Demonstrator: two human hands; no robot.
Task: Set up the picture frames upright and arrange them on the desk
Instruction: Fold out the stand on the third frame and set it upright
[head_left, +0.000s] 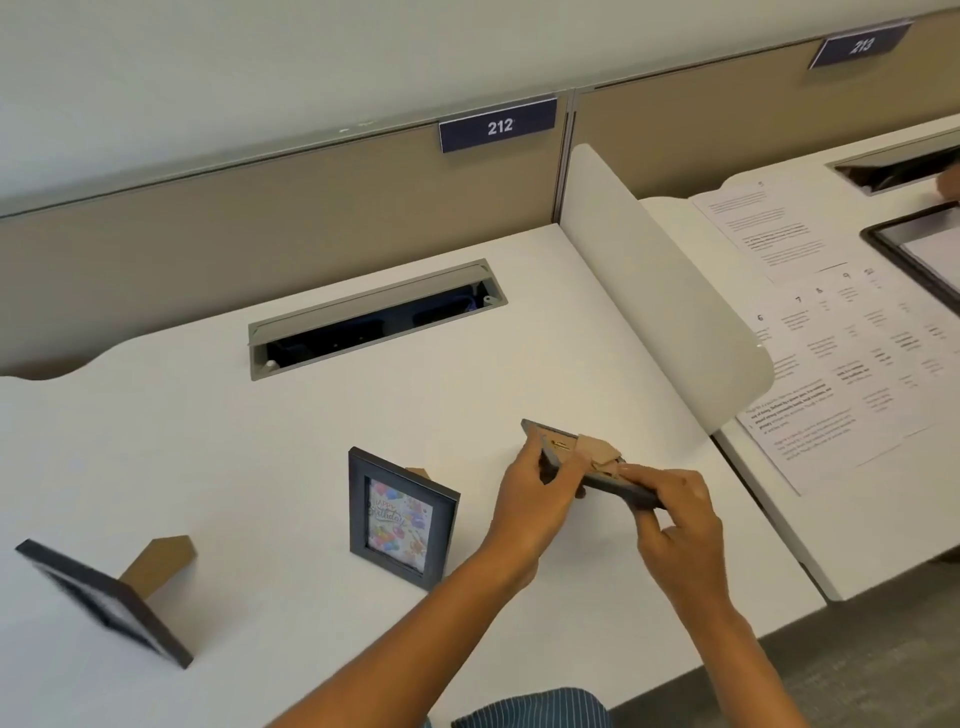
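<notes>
Both hands hold a small black picture frame (561, 447) above the white desk (311, 415), its back turned up. My left hand (535, 493) grips its near left end. My right hand (670, 514) pinches its right edge, fingers at the brown cardboard stand (597, 452). A second black frame (400, 519) with a birthday picture stands upright in the middle of the desk. A third black frame (104, 603) stands upright at the left on its brown cardboard leg (161, 566).
A grey cable slot (374, 317) lies open at the back of the desk. A white divider panel (660, 291) rises on the right. Beyond it, printed papers (831, 332) and a dark tablet (919, 244) lie on the neighbouring desk. A tan partition carries sign 212 (498, 127).
</notes>
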